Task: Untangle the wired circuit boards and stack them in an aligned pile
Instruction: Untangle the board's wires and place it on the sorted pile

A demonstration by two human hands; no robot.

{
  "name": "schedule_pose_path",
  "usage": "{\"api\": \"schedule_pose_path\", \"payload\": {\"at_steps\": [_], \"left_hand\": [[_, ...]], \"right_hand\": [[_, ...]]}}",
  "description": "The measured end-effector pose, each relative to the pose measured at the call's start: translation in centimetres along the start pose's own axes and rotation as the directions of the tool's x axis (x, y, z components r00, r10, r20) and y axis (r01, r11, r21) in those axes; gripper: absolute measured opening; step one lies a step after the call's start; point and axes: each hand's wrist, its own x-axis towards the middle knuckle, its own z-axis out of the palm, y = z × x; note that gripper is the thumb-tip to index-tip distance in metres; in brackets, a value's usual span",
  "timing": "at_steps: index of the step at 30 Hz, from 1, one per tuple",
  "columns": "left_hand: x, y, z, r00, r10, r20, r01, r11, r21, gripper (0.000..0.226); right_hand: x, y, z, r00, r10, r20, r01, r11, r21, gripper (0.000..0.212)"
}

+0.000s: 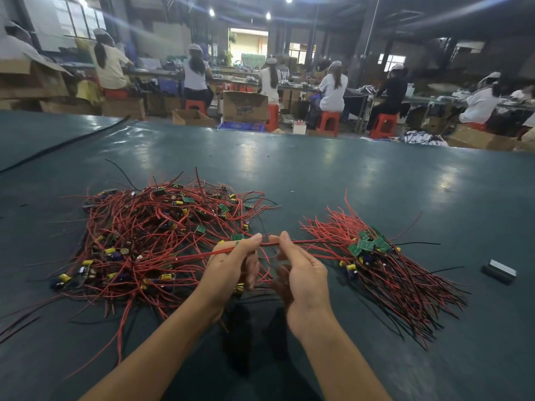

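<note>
With the left hand [231,264] and right hand [302,273] both pinching the red leads [269,243] of one small, likely lightweight circuit board [237,237] held between the tangled heap [150,235] and the aligned pile [373,247], grip the limp wires near the board, never its fragile components.

— What sort of room is it?
— A dim workshop hall. A dark green table top [347,175] with patches of glare fills the foreground.
— And behind it?
— People in white caps [197,73] sit on red stools [328,120] at long benches [231,79], backs turned. A cardboard box [245,107] and a blue crate [241,126] stand on the floor.
— Light?
— Ceiling bulbs [268,15], windows [84,21] upper left, and a bright doorway [249,41] at the far end.
</note>
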Motion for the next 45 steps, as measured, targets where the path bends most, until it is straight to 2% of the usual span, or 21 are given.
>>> {"api": "schedule_pose_path", "payload": {"at_steps": [4,7,10,13,15,18,21,24,29,32,36,41,43,45], "left_hand": [[0.3,0.3,-0.5,0.998,-0.022,-0.064,0.017,0.997,-0.076,0.045],[0.3,0.3,-0.4,0.999,-0.006,-0.047,0.002,0.998,-0.068,0.046],[0.2,0.1,-0.1,1.000,-0.006,-0.021,0.005,0.997,-0.074,0.046],[0.2,0.0,-0.2,1.000,-0.017,-0.010,0.016,0.995,-0.103,0.048],[0.1,0.2,-0.3,0.999,-0.042,0.018,0.044,0.991,-0.123,0.046],[-0.1,0.1,-0.1,0.993,-0.079,0.091,0.086,0.994,-0.073,0.049],[0.0,0.0,0.0,0.981,-0.155,0.121,0.161,0.986,-0.047,0.052],[0.2,-0.4,0.0,0.972,-0.199,0.125,0.201,0.980,0.003,0.073],[-0.3,0.1,0.5,0.942,-0.257,0.217,0.237,0.965,0.111,0.079],[-0.3,0.0,0.7,0.951,-0.207,0.230,0.171,0.971,0.168,0.071],[-0.1,0.0,0.6,0.983,-0.108,0.151,0.086,0.986,0.145,0.060],[-0.2,0.1,-0.2,0.997,0.080,0.000,-0.078,0.967,0.241,0.054],[0.0,-0.4,-0.9,0.980,0.195,-0.051,-0.152,0.881,0.448,0.042],[0.2,-0.9,-1.6,0.961,0.273,-0.050,-0.161,0.692,0.703,0.027]], "right_hand": [[1.5,-1.3,-1.6,0.989,-0.024,-0.146,0.036,0.997,0.075,0.023],[2.3,-2.1,-2.8,0.982,-0.029,-0.188,0.062,0.983,0.171,0.024],[2.5,-2.2,-3.2,0.979,-0.046,-0.198,0.083,0.979,0.184,0.024],[2.3,-2.0,-2.9,0.984,-0.054,-0.172,0.087,0.977,0.193,0.022],[1.9,-1.6,-2.4,0.994,-0.033,-0.101,0.050,0.983,0.174,0.024],[1.0,-0.7,-1.5,0.997,-0.015,0.076,0.015,1.000,-0.009,0.037],[0.0,0.1,-0.4,0.981,-0.053,0.189,0.080,0.987,-0.140,0.022],[-0.1,0.4,-0.1,0.981,-0.130,0.146,0.147,0.983,-0.111,0.020],[0.4,-0.7,-0.7,0.986,-0.164,0.035,0.165,0.986,-0.035,0.023],[1.5,-2.3,-2.0,0.982,-0.137,-0.131,0.152,0.982,0.113,0.022],[3.3,-4.3,-4.8,0.941,-0.074,-0.331,0.191,0.922,0.336,0.016],[4.4,-4.5,-6.7,0.879,0.032,-0.475,0.171,0.910,0.379,0.008],[4.4,-4.4,-6.9,0.868,0.029,-0.495,0.198,0.894,0.401,0.004],[4.3,-4.4,-7.1,0.862,0.045,-0.505,0.216,0.868,0.446,0.005]]}}
